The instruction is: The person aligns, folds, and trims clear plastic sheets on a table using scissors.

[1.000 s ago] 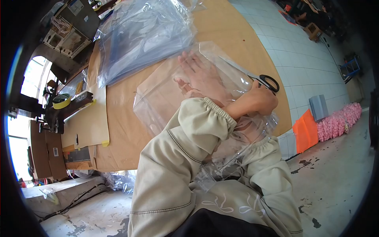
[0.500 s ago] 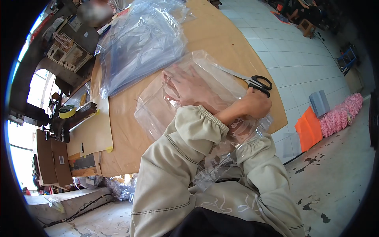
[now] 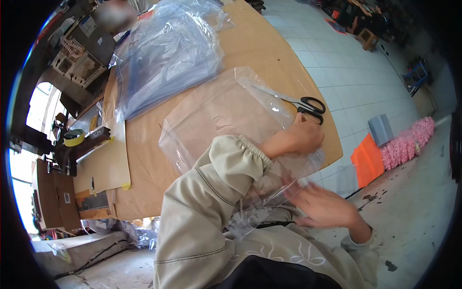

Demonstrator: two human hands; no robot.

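A clear plastic bag (image 3: 207, 111) lies on the brown-covered table, and its near end hangs over the edge towards my lap. My left hand (image 3: 301, 137) reaches across to the right with fingers curled closed on the bag's right side. Just beyond its knuckles are scissors (image 3: 310, 107) with black handles, their blades resting on the bag. My right hand (image 3: 327, 206) is outside the bag, below my left hand, beside the bag's hanging end. Its fingers are stretched out and slightly blurred, with nothing seen in them.
A stack of clear plastic bags (image 3: 168, 62) lies at the table's far left. The table (image 3: 269, 45) ends on the right above a tiled floor. A machine with yellow tape (image 3: 74, 138) stands left. An orange sheet (image 3: 367, 161) and pink bundle (image 3: 409, 144) lie on the floor.
My right hand has come out of the bag and moved back to the lower right. The bag lies flatter. My left hand stays near the scissors, and the view has shifted slightly.
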